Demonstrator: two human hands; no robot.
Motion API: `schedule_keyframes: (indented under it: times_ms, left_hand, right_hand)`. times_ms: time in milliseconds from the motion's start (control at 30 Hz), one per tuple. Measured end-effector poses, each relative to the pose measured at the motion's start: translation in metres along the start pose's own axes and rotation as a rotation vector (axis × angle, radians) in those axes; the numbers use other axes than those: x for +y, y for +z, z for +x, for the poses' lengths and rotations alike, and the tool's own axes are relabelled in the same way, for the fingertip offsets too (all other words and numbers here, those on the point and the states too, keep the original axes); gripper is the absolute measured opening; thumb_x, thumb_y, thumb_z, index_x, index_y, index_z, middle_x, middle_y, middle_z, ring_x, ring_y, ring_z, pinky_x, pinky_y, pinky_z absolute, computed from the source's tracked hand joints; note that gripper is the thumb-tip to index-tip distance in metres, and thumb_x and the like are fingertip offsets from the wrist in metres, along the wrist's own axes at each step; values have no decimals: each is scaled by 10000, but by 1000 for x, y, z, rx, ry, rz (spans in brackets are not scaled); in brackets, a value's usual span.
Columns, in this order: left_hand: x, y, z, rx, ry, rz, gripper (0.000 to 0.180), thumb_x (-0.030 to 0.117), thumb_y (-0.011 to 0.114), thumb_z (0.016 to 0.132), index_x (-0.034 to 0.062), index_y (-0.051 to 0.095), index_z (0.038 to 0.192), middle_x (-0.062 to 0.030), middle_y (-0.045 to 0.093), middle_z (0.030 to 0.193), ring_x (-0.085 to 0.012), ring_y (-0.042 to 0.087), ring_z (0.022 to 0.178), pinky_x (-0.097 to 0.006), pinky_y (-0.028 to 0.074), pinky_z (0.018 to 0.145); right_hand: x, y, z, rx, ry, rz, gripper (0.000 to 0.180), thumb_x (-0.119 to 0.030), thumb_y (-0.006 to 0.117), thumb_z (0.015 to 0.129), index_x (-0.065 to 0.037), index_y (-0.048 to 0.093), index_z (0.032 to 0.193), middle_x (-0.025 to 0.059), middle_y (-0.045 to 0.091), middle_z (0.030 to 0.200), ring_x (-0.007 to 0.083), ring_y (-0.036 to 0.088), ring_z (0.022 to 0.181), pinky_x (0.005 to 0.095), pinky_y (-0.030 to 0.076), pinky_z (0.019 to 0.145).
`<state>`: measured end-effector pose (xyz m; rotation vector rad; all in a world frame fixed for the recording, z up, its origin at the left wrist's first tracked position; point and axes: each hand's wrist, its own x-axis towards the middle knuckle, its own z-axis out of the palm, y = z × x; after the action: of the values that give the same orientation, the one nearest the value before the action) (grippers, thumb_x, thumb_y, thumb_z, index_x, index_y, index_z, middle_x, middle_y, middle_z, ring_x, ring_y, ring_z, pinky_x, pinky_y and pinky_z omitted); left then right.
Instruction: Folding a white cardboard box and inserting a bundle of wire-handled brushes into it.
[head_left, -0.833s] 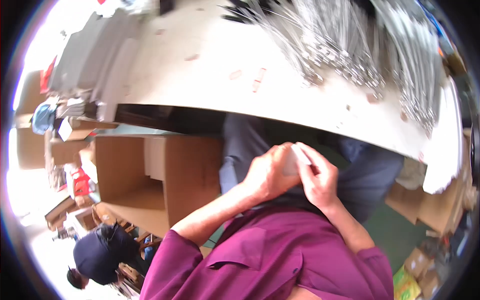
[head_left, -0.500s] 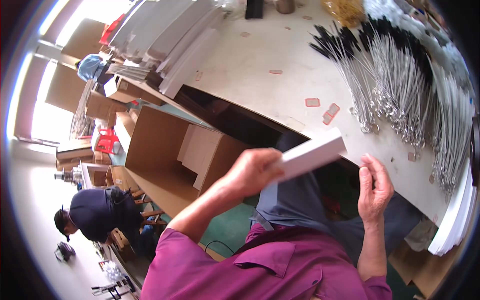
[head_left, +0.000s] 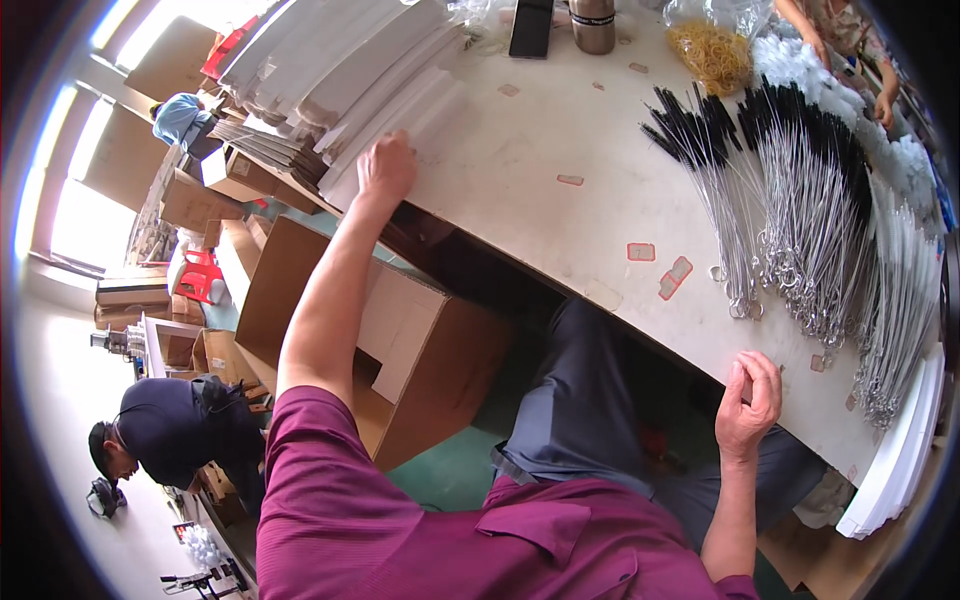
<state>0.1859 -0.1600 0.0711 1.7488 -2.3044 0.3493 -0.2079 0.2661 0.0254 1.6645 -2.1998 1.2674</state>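
Head view: your left hand (head_left: pixel 388 168) is at the white cartons (head_left: pixel 360 70), left on the surface (head_left: pixel 520 200), grip can't tell; right hand (head_left: pixel 748 408) curls loosely, thumb apart; a hasty tug could spill cartons.

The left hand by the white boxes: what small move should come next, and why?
Perhaps loosen the left hand and lift it clear: its fingers are at the end of a white box that seems already to lie alongside the stacked white boxes.
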Motion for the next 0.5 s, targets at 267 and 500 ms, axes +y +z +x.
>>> schedule_keyframes:
  times_ms: [267,500]
  left_hand:
    - [-9,10,27,108,119,251,174,122,657,873,60,697,1030,-191,661,1118,-360,626,1163,-456,543,931]
    - [43,14,-25,155,259,-166,353,206,674,942,44,666,1255,-196,652,1294,-396,626,1176,-449,517,1005]
  right_hand:
    - [3,-3,-1,32,-22,-53,92,-13,695,906,2,687,996,139,704,1012,309,675,900,402,555,776]
    - [-1,1,7,72,-48,75,66,-24,682,883,-8,686,946,155,705,978,329,691,893,411,560,787]
